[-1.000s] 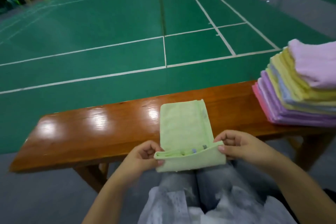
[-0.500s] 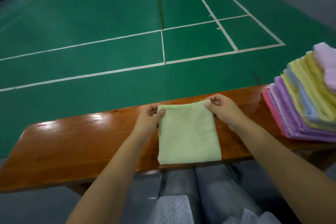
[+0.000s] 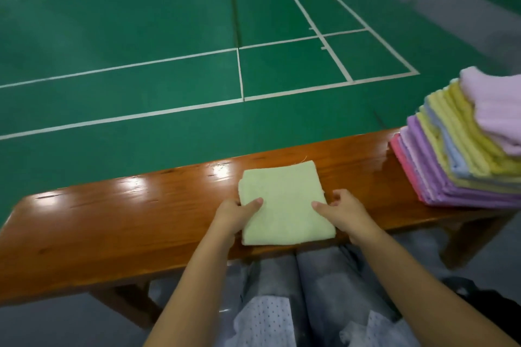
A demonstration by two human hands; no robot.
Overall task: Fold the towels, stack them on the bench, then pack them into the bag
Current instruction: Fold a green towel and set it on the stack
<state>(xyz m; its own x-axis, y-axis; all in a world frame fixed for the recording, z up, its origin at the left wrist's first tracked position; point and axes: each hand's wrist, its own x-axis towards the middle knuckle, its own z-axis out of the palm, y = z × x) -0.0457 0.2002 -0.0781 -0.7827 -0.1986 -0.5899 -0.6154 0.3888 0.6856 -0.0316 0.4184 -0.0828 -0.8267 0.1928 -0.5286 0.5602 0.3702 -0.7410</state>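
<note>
Both hands grip the folded towel on the bench.
Left hand and right hand pinch its side edges, thumbs on top.

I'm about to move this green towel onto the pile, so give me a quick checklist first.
1. Green towel folded flat, edges roughly even: ok.
2. Left hand grips its left edge, thumb on top: ok.
3. Right hand grips its right edge: ok.
4. Bench between towel and stack bare: ok.
5. Stack squared up: not ok, layers fan out.
6. Bag in reach: cannot tell, none in view.
</note>
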